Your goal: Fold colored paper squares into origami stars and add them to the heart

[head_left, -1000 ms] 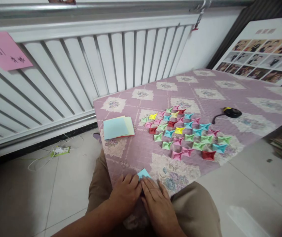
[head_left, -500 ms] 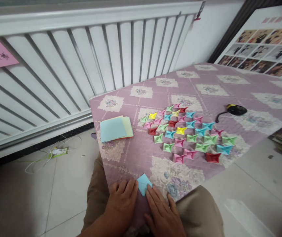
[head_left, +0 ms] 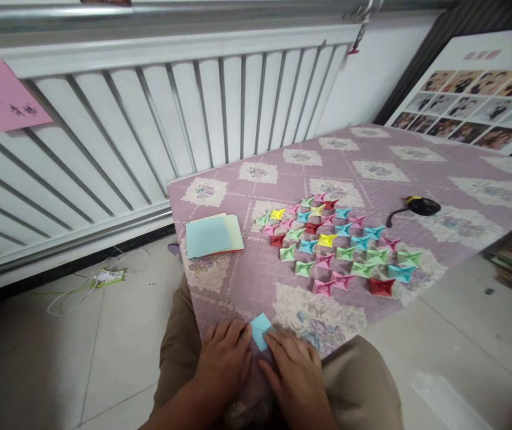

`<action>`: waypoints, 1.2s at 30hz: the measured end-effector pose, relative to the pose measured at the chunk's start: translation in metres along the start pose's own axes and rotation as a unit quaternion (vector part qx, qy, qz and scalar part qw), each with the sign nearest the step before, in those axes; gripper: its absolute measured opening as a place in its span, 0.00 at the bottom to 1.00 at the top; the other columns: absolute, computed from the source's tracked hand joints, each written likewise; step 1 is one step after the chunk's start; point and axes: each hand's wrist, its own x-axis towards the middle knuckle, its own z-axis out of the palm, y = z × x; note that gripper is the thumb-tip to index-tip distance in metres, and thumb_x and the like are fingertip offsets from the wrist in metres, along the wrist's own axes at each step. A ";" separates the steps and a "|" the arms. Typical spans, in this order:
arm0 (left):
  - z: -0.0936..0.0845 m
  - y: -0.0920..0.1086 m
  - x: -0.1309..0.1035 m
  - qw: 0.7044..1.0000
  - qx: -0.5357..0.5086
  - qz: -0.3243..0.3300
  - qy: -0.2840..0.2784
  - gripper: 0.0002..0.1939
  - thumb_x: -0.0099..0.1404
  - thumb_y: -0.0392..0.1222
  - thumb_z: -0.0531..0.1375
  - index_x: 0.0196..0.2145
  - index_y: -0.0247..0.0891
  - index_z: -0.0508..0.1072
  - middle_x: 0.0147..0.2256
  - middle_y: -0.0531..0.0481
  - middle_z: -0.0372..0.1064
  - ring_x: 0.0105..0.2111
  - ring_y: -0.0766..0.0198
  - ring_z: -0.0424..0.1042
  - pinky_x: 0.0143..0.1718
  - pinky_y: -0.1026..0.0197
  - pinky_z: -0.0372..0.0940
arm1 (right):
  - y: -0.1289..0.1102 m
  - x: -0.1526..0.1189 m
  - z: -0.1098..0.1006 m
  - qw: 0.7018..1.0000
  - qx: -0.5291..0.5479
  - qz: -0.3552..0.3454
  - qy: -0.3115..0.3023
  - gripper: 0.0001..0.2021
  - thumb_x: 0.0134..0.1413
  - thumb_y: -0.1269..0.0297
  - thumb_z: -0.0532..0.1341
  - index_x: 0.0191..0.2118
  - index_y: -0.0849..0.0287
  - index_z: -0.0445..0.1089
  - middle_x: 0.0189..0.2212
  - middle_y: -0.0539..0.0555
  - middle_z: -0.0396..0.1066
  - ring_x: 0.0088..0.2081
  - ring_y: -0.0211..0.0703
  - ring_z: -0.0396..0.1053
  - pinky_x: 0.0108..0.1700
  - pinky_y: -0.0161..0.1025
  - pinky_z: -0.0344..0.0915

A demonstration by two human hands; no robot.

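A small folded blue paper (head_left: pixel 261 330) lies on the flowered cloth at the near edge of the table. My left hand (head_left: pixel 225 357) rests beside it, fingertips at its left edge. From the right, the fingers of my right hand (head_left: pixel 295 365) touch the paper, its thumb apart from them. Farther left lies a stack of paper squares (head_left: pixel 209 237), light blue on top with pale yellow and red below. Several folded paper pieces in pink, green, blue, yellow and red stand in rows, among them a dark red one (head_left: pixel 381 287).
A black and yellow object with a cord (head_left: pixel 422 206) lies at the table's right. A white radiator (head_left: pixel 229 113) borders the far side, with a pink note (head_left: pixel 8 98) on it. A photo board (head_left: pixel 475 95) stands at the back right.
The view has tilted up slightly. My right hand's fingers have drawn closer together at the blue paper's right side, and its thumb has shifted left. My left hand has barely moved.
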 end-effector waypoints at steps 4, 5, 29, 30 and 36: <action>-0.005 0.002 0.006 1.000 -0.018 -0.021 -0.012 0.18 0.63 0.47 0.56 0.51 0.46 0.66 0.47 0.49 0.66 0.43 0.54 0.64 0.43 0.51 0.60 | -0.001 0.009 -0.006 1.000 0.022 0.012 -0.016 0.12 0.52 0.61 0.61 0.44 0.49 0.69 0.40 0.53 0.73 0.41 0.50 0.67 0.41 0.46 0.59; -0.007 0.002 0.008 0.999 -0.024 -0.024 -0.020 0.17 0.63 0.48 0.56 0.50 0.46 0.67 0.46 0.50 0.67 0.43 0.55 0.64 0.42 0.51 0.60 | -0.001 0.011 -0.007 1.000 0.021 0.013 -0.015 0.12 0.51 0.61 0.62 0.44 0.49 0.69 0.40 0.53 0.73 0.41 0.50 0.67 0.40 0.46 0.60; -0.005 -0.016 0.031 0.990 0.045 0.134 -0.010 0.08 0.68 0.42 0.53 0.33 0.38 0.67 0.35 0.49 0.65 0.37 0.58 0.63 0.37 0.56 0.60 | -0.008 0.012 -0.008 0.999 0.012 0.022 -0.023 0.12 0.52 0.64 0.62 0.44 0.52 0.69 0.41 0.55 0.70 0.43 0.50 0.65 0.42 0.46 0.57; -0.005 -0.016 0.031 0.991 0.039 0.130 -0.011 0.07 0.67 0.42 0.53 0.34 0.38 0.68 0.36 0.49 0.65 0.38 0.58 0.63 0.37 0.56 0.60 | -0.006 0.012 -0.007 1.000 0.012 0.022 -0.018 0.12 0.51 0.65 0.62 0.44 0.52 0.69 0.41 0.55 0.70 0.43 0.50 0.65 0.42 0.46 0.57; -0.021 -0.008 0.033 0.996 -0.045 0.071 -0.016 0.07 0.67 0.37 0.52 0.35 0.38 0.69 0.36 0.49 0.67 0.38 0.60 0.64 0.41 0.58 0.60 | 0.006 0.023 -0.006 0.994 0.106 0.017 -0.010 0.08 0.57 0.67 0.54 0.35 0.53 0.71 0.31 0.53 0.71 0.36 0.46 0.67 0.39 0.42 0.59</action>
